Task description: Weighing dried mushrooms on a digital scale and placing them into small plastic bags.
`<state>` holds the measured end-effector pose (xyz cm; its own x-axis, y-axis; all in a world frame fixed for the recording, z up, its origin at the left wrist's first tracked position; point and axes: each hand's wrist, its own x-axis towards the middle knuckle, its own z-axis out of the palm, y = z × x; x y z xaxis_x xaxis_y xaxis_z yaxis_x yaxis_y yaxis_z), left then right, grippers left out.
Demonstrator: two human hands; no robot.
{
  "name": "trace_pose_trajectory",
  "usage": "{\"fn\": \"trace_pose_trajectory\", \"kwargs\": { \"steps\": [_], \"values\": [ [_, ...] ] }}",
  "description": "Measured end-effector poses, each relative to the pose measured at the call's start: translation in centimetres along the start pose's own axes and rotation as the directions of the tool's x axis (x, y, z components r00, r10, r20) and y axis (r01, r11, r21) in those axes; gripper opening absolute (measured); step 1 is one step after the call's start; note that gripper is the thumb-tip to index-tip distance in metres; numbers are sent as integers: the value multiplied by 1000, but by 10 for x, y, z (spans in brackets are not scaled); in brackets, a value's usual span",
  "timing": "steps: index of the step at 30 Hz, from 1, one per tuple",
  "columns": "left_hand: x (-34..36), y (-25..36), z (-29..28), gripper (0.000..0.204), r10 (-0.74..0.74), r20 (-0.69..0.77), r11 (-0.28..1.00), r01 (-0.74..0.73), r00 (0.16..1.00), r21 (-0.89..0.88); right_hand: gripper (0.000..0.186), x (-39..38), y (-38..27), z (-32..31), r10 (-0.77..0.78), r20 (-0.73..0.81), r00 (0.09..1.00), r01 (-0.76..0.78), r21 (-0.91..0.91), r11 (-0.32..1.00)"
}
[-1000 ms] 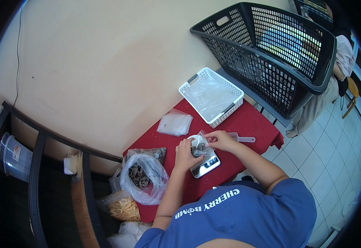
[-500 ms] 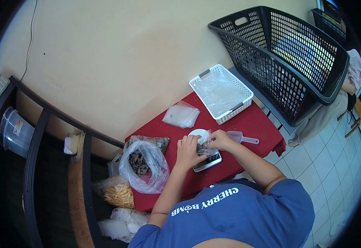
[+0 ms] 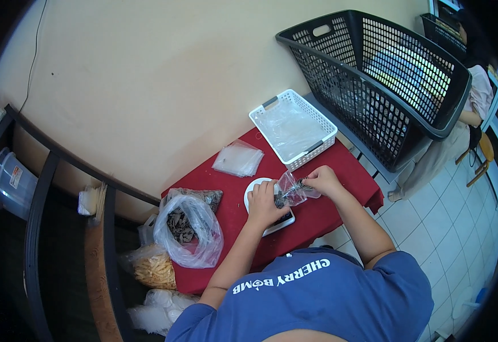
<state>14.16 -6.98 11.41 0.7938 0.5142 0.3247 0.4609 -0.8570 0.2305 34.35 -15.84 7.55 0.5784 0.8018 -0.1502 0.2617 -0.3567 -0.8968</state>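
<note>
A small clear plastic bag (image 3: 290, 187) with dark grey, pale-striped pieces in it lies between my hands, over the white scale (image 3: 285, 224). My left hand (image 3: 264, 204) is closed around the bag's left side, above the scale, and hides part of it. At the bag's other end my right hand (image 3: 324, 181) is pinched, with dark striped pieces (image 3: 304, 184) at its fingertips. To the left stands a large open plastic bag (image 3: 209, 246) of the same dark striped pieces. The clear scoop (image 3: 314, 194) lies partly hidden beside the small bag.
On the red-covered table (image 3: 235, 194) sit a stack of clear bags (image 3: 239, 159) and a white basket (image 3: 312, 154). A large black crate (image 3: 369, 102) stands at the far right, with a person (image 3: 468, 117) beyond. Black shelving (image 3: 109, 251) and a bag of yellowish sticks (image 3: 153, 268) are left.
My right hand has moved right, away from my left hand, and the small bag now stretches between them. Dark striped pieces show at my right fingertips. The view has shifted slightly.
</note>
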Motion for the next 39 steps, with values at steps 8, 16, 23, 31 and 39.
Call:
{"fn": "trace_pose_trajectory", "kwargs": {
  "steps": [8,16,23,31,39],
  "values": [
    [-3,-9,5,76,-67,30,998,67,997,-9,29,-10,15,-16,64,-202,977,-104,-191,976],
    [-10,-14,-15,75,-53,-24,997,52,998,-62,20,-38,-22,6,-450,51,892,452,-160,878],
    [-19,-8,-36,72,111,-142,990,-122,984,-74,26,-29,-46,32,-472,328,818,448,149,881],
    [-35,-14,-52,68,122,-209,989,-136,970,-55,28,-43,-68,54,-579,206,789,595,-22,803],
    [-44,-20,-56,66,148,-231,986,-162,962,-45,23,-46,-61,70,-545,265,795,584,-93,807]
  ]
}}
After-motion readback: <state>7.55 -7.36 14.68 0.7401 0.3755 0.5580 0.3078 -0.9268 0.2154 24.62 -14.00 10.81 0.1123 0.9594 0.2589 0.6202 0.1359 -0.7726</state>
